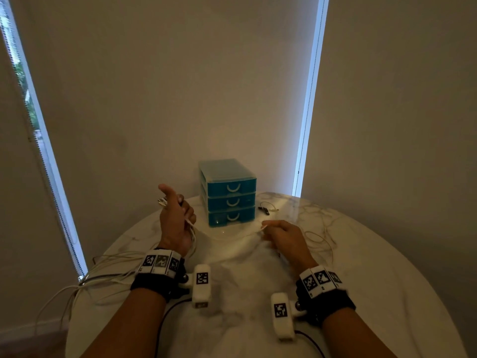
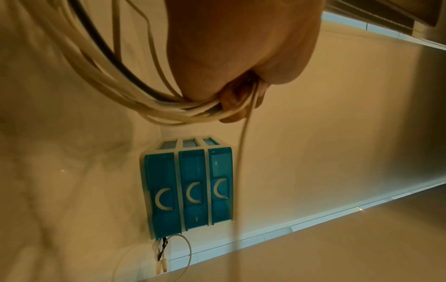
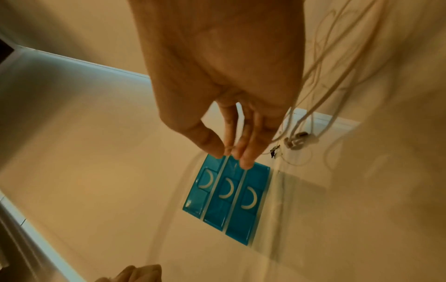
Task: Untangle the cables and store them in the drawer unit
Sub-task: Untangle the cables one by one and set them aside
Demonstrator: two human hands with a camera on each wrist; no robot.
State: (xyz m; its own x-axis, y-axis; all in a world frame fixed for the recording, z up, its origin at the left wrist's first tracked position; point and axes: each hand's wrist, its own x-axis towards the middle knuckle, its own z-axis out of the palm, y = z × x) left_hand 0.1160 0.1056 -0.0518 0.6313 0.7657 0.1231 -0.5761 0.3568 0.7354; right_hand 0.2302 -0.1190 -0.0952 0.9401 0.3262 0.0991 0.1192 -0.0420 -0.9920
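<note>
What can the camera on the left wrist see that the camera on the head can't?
Only the left wrist view shows the curled fingers gripping a thick bundle of white cables with one black cable in it. Only the head view shows both hands, left hand and right hand, and the round white marble table. Both show the blue plastic three-drawer unit, all drawers closed.

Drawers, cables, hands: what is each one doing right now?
Drawers: all three closed.
White cables: bunched, gripped by the left hand.
One cable: stretched between both hands.
Right hand: pinching that cable.
Small cable: lying loose on the table beside the drawers.
</note>
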